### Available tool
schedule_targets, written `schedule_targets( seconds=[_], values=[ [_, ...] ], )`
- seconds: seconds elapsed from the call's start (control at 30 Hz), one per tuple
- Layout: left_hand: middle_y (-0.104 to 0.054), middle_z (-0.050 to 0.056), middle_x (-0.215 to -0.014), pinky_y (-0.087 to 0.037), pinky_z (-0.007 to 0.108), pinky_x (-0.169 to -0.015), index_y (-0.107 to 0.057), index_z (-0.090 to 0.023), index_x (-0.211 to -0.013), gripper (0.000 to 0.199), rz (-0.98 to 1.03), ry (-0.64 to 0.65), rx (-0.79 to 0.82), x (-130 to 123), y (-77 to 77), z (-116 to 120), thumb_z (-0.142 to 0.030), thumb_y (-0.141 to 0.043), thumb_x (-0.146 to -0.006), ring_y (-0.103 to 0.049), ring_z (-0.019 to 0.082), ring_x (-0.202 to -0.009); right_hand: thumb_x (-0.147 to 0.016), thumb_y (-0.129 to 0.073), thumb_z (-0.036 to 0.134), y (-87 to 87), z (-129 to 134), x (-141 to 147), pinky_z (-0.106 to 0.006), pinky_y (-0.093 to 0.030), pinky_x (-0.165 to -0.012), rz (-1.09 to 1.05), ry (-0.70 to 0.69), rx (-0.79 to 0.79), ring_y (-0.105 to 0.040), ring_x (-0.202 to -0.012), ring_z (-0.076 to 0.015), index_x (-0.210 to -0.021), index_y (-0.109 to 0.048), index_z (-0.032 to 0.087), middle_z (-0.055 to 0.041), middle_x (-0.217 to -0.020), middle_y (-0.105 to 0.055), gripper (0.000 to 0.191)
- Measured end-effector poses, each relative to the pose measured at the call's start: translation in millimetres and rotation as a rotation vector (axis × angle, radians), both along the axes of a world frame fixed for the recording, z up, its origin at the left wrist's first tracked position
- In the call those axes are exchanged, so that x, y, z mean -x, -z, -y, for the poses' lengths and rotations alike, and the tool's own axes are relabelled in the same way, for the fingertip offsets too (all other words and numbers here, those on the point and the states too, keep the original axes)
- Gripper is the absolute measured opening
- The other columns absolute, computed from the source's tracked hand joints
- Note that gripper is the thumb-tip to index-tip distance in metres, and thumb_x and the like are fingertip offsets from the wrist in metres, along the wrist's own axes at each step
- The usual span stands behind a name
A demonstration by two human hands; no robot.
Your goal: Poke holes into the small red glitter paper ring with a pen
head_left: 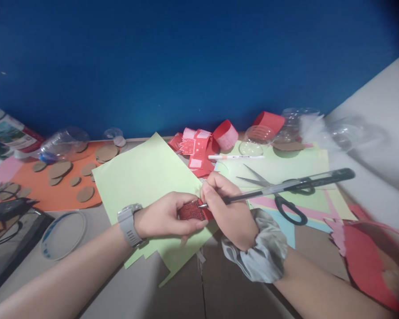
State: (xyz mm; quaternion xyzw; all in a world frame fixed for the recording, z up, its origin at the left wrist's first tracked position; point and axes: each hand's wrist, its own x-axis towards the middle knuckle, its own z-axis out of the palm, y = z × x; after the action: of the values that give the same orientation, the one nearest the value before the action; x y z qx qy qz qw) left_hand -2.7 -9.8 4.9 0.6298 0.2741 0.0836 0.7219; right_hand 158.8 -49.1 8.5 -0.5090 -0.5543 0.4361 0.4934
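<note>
My left hand (pixel 169 215), with a grey watch at the wrist, holds a small red piece (pixel 190 211) covered in dark marks between thumb and fingers. My right hand (pixel 228 208) has a grey scrunchie (pixel 262 248) round its wrist. Its fingers are closed near the red piece's right edge. A black pen (pixel 269 189) slants from beside that edge up to the right, its tip near the red piece, and lies across my right hand. A light green sheet (pixel 136 177) with a cut lower edge lies beneath my hands.
Black scissors (pixel 279 199) lie partly open on green sheets at the right. Red paper shapes (pixel 199 148) and a white marker (pixel 236 157) are behind my hands. Cardboard discs (pixel 60 169) rest on orange paper (pixel 46 195) at the left, near a plastic bottle (pixel 66 142). A blue wall (pixel 186 66) stands behind.
</note>
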Motion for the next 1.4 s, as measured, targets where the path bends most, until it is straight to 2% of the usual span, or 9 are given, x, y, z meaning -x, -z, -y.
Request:
schedule_targets(
  seconds=[0.2,0.43,1.1,1.4],
  values=[
    [-0.059,-0.001,-0.06,-0.048,0.016,-0.046,-0.055,-0.012,-0.087,0.021,0.001,0.0,-0.003,0.6,0.2,-0.9,-0.031,-0.063,-0.083,-0.058,0.008,-0.047,-0.091,-0.041,0.022,1.1,-0.2,0.1,-0.023,-0.029,-0.049,-0.063,0.009,0.014,-0.031,-0.051,-0.0084,-0.064,-0.035,0.021,0.0069,-0.056,-0.032,0.028],
    [-0.058,-0.001,-0.061,-0.047,0.016,-0.046,-0.056,-0.012,-0.092,0.024,0.005,0.0,0.001,0.2,-0.5,-1.2,-0.032,-0.063,-0.083,-0.058,0.008,-0.047,-0.091,-0.042,0.02,0.0,0.6,0.2,-0.022,-0.03,-0.049,-0.008,0.011,-0.011,-0.033,-0.051,-0.0075,-0.064,-0.037,0.02,0.0071,-0.056,-0.033,0.027],
    [-0.058,-0.001,-0.061,-0.048,0.017,-0.046,-0.055,-0.011,-0.091,0.024,0.007,0.002,0.01,0.0,0.0,-0.9,-0.033,-0.063,-0.083,-0.057,0.008,-0.047,-0.09,-0.042,0.02,-1.4,-0.7,0.4,-0.023,-0.03,-0.05,0.035,0.015,-0.004,-0.034,-0.052,-0.0087,-0.064,-0.038,0.02,0.0061,-0.056,-0.033,0.027],
    [-0.058,-0.001,-0.06,-0.048,0.018,-0.047,-0.056,-0.01,-0.096,0.026,-0.005,0.004,-0.008,-0.7,-2.0,-0.1,-0.033,-0.062,-0.084,-0.058,0.008,-0.047,-0.092,-0.043,0.025,-0.5,1.9,1.2,-0.023,-0.03,-0.05,-0.017,0.006,0.01,-0.034,-0.051,-0.0082,-0.064,-0.037,0.02,0.0062,-0.057,-0.034,0.028]
  ],
)
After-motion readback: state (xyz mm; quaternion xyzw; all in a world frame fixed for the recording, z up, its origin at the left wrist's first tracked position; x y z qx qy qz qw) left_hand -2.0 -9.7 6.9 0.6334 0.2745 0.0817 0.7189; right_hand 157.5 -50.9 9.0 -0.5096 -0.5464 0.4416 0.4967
